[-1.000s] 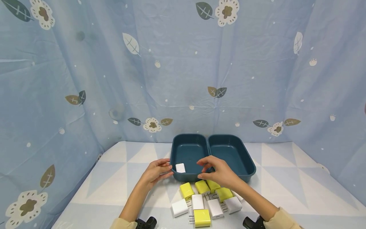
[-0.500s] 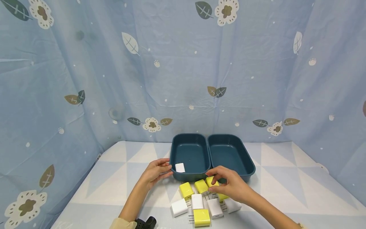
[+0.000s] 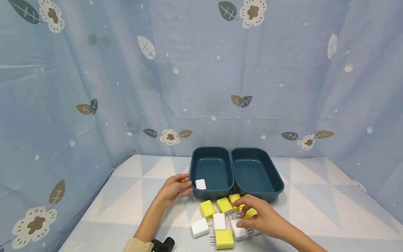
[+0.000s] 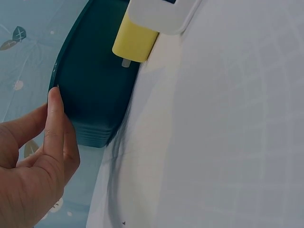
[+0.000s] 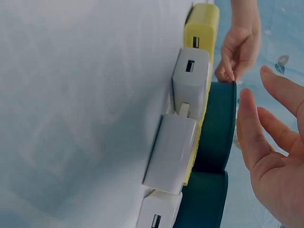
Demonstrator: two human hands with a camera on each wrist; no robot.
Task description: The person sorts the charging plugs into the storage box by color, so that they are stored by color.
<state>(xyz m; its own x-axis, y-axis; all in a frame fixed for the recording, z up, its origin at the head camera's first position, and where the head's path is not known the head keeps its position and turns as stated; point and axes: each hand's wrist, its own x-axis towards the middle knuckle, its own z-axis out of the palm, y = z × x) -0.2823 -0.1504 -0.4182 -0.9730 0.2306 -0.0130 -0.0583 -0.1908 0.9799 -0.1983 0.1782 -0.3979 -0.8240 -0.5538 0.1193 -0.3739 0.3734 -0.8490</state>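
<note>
My left hand [image 3: 175, 189] holds the near left corner of the left dark teal bin [image 3: 194, 164], its fingertips at the rim. In the left wrist view the thumb and fingers meet that bin's edge. Inside the bin lies one white charger plug [image 3: 200, 184]. My right hand [image 3: 262, 217] hovers over the right side of a cluster of chargers, thumb and index finger apart with nothing between them. Below it are a white charger [image 3: 238, 229] and a partly hidden yellow charger [image 3: 251, 212]. The right wrist view shows white chargers [image 5: 171, 152] beyond the spread fingers.
A second teal bin [image 3: 278, 187] stands against the first on the right. More chargers lie in front of the bins, among them a yellow one [image 3: 224, 239] nearest me and a white one [image 3: 199, 228] at left. Patterned blue cloth [image 3: 201, 70] hangs behind the table.
My right hand has come from above the near edge of the bins back toward me and down over the chargers at right. The left hand has stayed at the bin's corner.
</note>
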